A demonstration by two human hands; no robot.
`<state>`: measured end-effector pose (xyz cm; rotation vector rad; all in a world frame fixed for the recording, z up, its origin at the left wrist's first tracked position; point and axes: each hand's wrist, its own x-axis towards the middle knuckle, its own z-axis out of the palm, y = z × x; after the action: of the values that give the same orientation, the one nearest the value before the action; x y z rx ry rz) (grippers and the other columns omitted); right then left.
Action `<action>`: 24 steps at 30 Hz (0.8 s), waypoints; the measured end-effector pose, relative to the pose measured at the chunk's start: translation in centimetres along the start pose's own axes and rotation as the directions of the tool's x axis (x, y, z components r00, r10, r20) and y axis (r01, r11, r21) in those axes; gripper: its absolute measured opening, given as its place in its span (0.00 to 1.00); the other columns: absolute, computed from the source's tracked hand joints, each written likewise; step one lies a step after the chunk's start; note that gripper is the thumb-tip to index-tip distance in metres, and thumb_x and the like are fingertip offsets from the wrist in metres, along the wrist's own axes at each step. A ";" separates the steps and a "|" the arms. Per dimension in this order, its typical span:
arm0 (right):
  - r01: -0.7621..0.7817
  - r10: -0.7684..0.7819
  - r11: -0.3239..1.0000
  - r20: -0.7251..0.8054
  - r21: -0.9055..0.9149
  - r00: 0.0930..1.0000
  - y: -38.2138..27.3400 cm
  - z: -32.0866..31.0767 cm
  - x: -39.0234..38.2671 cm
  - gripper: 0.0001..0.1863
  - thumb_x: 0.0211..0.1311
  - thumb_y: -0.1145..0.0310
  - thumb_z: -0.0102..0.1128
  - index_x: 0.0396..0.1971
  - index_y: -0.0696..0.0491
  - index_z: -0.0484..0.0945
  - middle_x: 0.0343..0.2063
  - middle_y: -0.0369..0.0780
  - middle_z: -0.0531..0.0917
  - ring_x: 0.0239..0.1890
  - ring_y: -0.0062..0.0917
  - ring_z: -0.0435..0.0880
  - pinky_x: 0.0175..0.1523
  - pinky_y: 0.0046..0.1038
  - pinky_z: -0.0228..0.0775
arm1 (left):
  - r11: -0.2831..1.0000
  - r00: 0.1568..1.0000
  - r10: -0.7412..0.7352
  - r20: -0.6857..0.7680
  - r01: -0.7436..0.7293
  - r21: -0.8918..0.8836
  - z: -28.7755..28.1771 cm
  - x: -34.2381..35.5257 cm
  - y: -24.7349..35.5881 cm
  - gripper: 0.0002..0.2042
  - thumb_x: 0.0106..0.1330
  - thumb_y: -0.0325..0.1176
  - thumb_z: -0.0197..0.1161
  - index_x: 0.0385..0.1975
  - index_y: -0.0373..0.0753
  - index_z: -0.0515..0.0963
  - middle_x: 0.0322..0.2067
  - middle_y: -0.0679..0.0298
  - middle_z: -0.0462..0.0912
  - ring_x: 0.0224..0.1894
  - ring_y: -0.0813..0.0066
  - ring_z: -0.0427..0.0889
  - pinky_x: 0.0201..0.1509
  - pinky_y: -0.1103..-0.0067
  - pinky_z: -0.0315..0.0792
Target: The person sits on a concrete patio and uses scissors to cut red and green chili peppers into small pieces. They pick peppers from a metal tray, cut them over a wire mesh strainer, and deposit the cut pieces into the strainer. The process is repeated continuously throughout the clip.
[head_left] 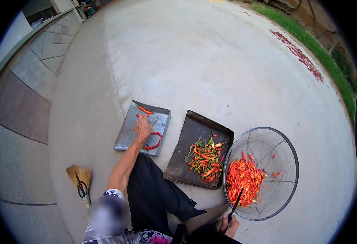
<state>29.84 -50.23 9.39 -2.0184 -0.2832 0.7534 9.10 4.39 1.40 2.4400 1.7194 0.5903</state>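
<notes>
My left hand (143, 127) reaches over a shallow silver metal tray (123, 134). Its fingers are bunched on a red chilli pepper (138, 115), which shows at both sides of the fingertips. An orange-red chilli (146, 110) lies just beyond them, and a long curved red chilli (157, 140) rests nearer me in the tray. At the lower right, my right hand (230, 226) grips dark scissors (236, 202), their blades slanting over the near side of a round wire-mesh basket (295, 171). Heaped in the basket are cut red chilli pieces (243, 179).
Between tray and basket sits a dark metal pan (178, 162) with green-stemmed chilli ends (207, 160). A straw brush (80, 175) lies at my left, another pair of scissors (82, 188) on it. Red bits (298, 55) are spread on the concrete by the grass (313, 42).
</notes>
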 end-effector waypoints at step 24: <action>0.199 -0.190 0.975 0.097 -0.095 0.977 0.5 0.0 -0.1 0.13 0.58 0.68 0.63 0.20 0.57 0.72 0.11 0.40 0.71 0.14 0.28 0.70 0.22 0.32 0.60 | -0.093 0.871 -0.085 0.483 0.476 -0.875 -9.8 -4.3 7.4 0.09 0.60 0.23 0.66 0.38 0.31 0.74 0.28 0.59 0.81 0.25 0.75 0.80 0.27 0.83 0.75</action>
<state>29.69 -50.52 8.99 -2.0216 -0.5736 0.7157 10.86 -3.56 11.50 0.8838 0.8812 0.8984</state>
